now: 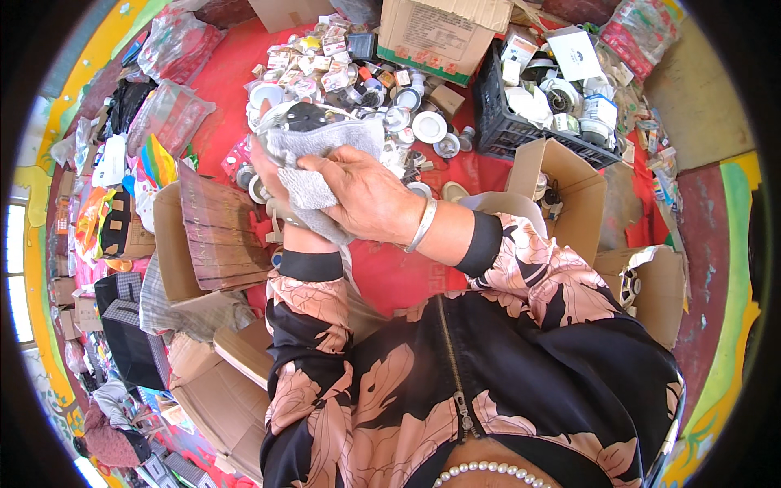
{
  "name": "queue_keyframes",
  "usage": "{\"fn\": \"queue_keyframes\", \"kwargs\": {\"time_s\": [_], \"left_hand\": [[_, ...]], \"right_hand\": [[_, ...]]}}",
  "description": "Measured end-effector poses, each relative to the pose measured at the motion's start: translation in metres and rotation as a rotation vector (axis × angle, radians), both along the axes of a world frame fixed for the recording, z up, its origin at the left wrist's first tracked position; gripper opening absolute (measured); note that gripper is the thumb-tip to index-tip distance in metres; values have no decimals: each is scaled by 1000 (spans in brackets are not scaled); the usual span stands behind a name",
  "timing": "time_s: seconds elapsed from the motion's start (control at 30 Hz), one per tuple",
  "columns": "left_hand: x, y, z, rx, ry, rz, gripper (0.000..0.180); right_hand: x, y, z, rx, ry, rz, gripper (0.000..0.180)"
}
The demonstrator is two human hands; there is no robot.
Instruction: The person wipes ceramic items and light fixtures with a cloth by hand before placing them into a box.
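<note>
Over the middle of the pile, my right hand (370, 191) pinches a grey cloth (329, 140) between thumb and fingers. The cloth is folded over and drapes down toward my left wrist. My left hand (275, 180) is beneath and beside the cloth, its fingers largely covered and slightly blurred. It grips a round thing with a dark face and a pale rim (303, 116), which looks like a light fitting. The cloth lies against this round thing and covers its near side.
Beyond my hands, a heap of round lamps and small boxes (429, 127) lies on red sheeting (213, 85). A black crate (521, 137) of fittings stands at far right, beside a large carton (435, 37). Open cardboard boxes (561, 167) flank me on both sides.
</note>
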State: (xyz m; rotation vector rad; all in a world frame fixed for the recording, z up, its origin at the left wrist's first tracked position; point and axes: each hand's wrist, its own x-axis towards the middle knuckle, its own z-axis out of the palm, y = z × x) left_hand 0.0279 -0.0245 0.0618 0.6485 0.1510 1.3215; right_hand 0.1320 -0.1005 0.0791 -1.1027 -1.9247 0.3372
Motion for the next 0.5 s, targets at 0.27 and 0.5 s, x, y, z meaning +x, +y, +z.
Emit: {"fn": "queue_keyframes", "kwargs": {"time_s": [0.27,0.5], "left_hand": [[-8,17,12,-150,-120,116,60],[-24,21,9,-168,-341,-116,63]], "right_hand": [[69,12,3,-268,-116,-503,29],[144,24,17,-508,1406,-197,22]]}}
